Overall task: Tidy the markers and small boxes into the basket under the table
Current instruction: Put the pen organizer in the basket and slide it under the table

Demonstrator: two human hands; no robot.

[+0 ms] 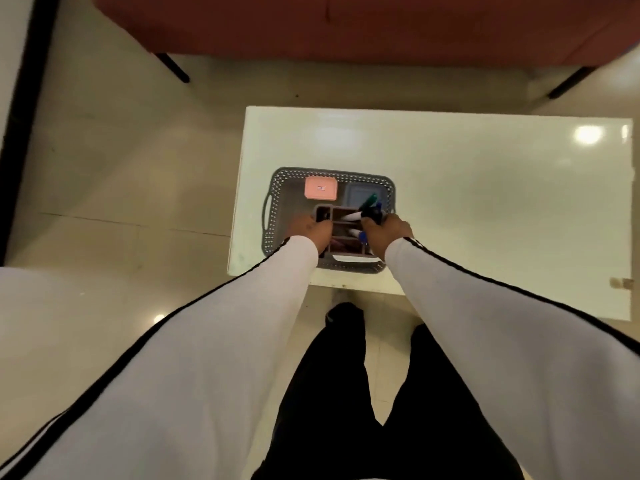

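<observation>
Left hand [310, 232] and right hand [389, 233] clasp the organizer's [341, 212] sides, likely seating it level in the basket [329, 173] by the table's [485, 188] front-left corner.

On the table [485, 202], near its 8 o'clock corner: the basket [273, 209]. Inside the basket, at 11 o'clock, a small box [320, 187]; at 1 o'clock, just beside it, a second box [354, 195]. At 6 o'clock in the basket, a divided caddy [341, 216], with markers [367, 204] at its 2 o'clock, tilted over the second box. On the divided caddy's 9 o'clock edge, the left hand [310, 230]; on its 3 o'clock edge, the right hand [388, 230]. Beyond the table, at 12 o'clock, a sofa [346, 26].
</observation>
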